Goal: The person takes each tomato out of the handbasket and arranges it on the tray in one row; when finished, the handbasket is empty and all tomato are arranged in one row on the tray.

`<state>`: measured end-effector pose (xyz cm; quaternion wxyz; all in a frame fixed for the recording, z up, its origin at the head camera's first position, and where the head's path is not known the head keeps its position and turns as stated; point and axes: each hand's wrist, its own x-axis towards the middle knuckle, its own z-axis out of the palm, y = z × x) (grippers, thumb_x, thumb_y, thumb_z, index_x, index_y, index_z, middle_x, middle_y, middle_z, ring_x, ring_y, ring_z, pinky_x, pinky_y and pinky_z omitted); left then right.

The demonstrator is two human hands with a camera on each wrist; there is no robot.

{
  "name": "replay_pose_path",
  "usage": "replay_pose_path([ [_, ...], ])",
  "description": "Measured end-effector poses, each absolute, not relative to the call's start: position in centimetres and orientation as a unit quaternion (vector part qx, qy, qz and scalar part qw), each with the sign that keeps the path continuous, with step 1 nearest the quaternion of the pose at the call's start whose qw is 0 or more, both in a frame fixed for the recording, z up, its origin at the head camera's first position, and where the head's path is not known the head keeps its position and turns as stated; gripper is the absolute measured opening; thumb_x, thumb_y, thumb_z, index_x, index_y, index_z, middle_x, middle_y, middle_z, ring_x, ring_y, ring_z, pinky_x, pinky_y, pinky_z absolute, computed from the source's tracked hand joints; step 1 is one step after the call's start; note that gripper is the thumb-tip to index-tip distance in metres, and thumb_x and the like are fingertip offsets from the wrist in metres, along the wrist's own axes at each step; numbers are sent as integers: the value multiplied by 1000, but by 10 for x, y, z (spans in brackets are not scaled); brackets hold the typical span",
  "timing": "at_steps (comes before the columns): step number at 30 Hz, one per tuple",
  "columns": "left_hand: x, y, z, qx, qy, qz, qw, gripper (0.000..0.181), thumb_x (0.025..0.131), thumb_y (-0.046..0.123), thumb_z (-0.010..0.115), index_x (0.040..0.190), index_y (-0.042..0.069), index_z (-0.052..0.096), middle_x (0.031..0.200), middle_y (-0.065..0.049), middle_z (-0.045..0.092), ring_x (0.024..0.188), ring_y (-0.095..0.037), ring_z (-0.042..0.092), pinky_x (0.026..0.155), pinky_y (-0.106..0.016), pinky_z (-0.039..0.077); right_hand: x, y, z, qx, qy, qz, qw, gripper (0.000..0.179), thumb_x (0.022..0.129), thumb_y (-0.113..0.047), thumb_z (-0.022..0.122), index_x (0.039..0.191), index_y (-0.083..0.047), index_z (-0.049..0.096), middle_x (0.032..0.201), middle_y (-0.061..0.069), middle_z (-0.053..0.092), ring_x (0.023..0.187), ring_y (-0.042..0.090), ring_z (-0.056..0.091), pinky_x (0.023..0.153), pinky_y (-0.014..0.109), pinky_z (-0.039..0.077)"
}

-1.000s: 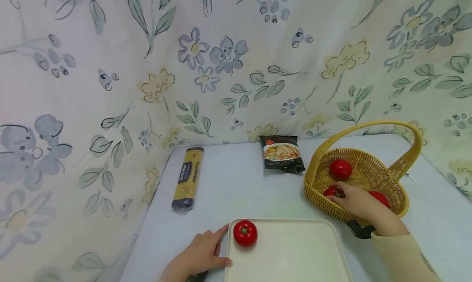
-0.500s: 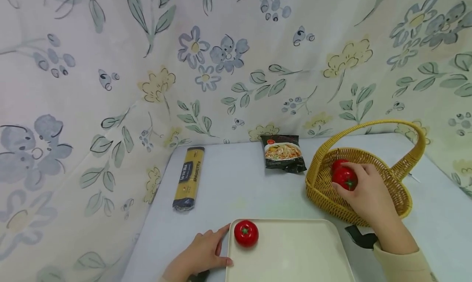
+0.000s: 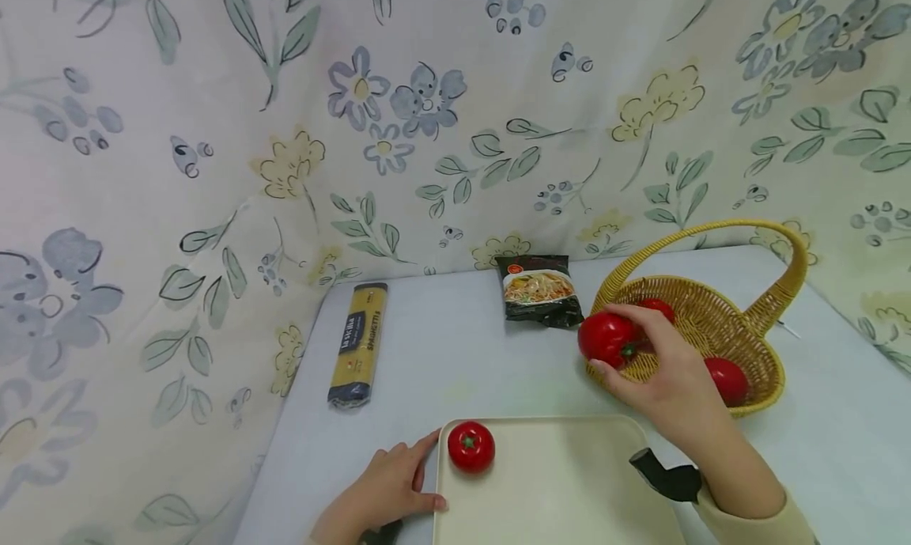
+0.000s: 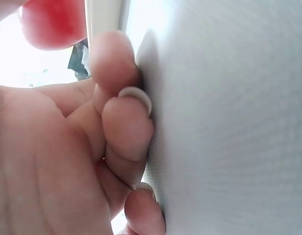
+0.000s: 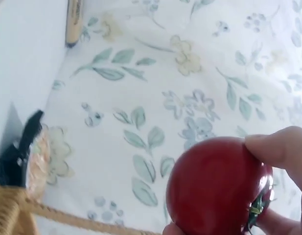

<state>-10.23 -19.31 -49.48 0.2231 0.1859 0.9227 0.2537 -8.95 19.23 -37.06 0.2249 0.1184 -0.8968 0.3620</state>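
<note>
My right hand (image 3: 658, 371) grips a red tomato (image 3: 606, 338) (image 5: 217, 186) and holds it in the air just left of the yellow wicker basket's rim (image 3: 765, 387). Two more tomatoes lie in the basket, one at the back (image 3: 658, 308) and one at the front right (image 3: 727, 379). My left hand (image 3: 387, 486) rests with relaxed fingers on the table against the left edge of the cream tray (image 3: 569, 497). Another tomato (image 3: 470, 447) sits in the tray's near-left corner, seen blurred in the left wrist view (image 4: 53, 24).
A yellow and dark spaghetti packet (image 3: 358, 343) lies at the table's left. A dark instant noodle packet (image 3: 540, 290) lies at the back by the basket. Flowered cloth hangs behind and along the left side. The pale table (image 3: 455, 355) lies between packets and tray.
My right hand has lifted a tomato out of the basket and carried it left over the rim. The left hand and the tray's tomato have stayed put.
</note>
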Motion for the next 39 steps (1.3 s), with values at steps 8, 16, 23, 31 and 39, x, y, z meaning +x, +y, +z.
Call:
replay_pose_path([
  [8, -102, -194, -492, 204, 921, 252, 215, 95, 81, 52, 87, 159, 16, 45, 75, 7, 49, 68, -12, 40, 66, -33, 29, -93, 152, -419, 203, -906, 355, 108, 70, 76, -9, 95, 137, -11, 61, 133, 6, 61, 114, 26, 65, 83, 36, 60],
  [16, -103, -193, -495, 204, 922, 249, 216, 95, 81, 53, 87, 158, 16, 46, 74, 7, 49, 66, -11, 41, 67, -33, 29, -97, 126, -457, 215, -914, 338, -52, 64, 82, -17, 91, 140, -11, 64, 129, 3, 61, 115, 26, 64, 86, 42, 59],
  [23, -103, -193, -494, 205, 924, 240, 215, 95, 81, 54, 86, 159, 17, 46, 75, 7, 48, 68, -11, 41, 67, -34, 29, -98, 117, -472, 232, -915, 325, -62, 62, 86, -20, 89, 141, -8, 62, 132, 5, 64, 118, 28, 65, 91, 45, 57],
  [31, -103, -194, -495, 212, 922, 245, 212, 94, 82, 54, 86, 158, 16, 46, 74, 8, 49, 68, -10, 41, 68, -34, 29, -96, 118, -475, 223, -922, 309, -73, 69, 91, -29, 85, 149, -8, 55, 135, 14, 61, 125, 34, 60, 97, 51, 53],
  [39, -102, -195, -495, 196, 924, 247, 217, 95, 81, 54, 86, 159, 18, 45, 76, 6, 49, 69, -12, 41, 67, -34, 29, -92, 129, -460, 207, -931, 299, -34, 70, 92, -29, 84, 152, -12, 52, 139, 10, 61, 131, 33, 57, 103, 52, 49],
])
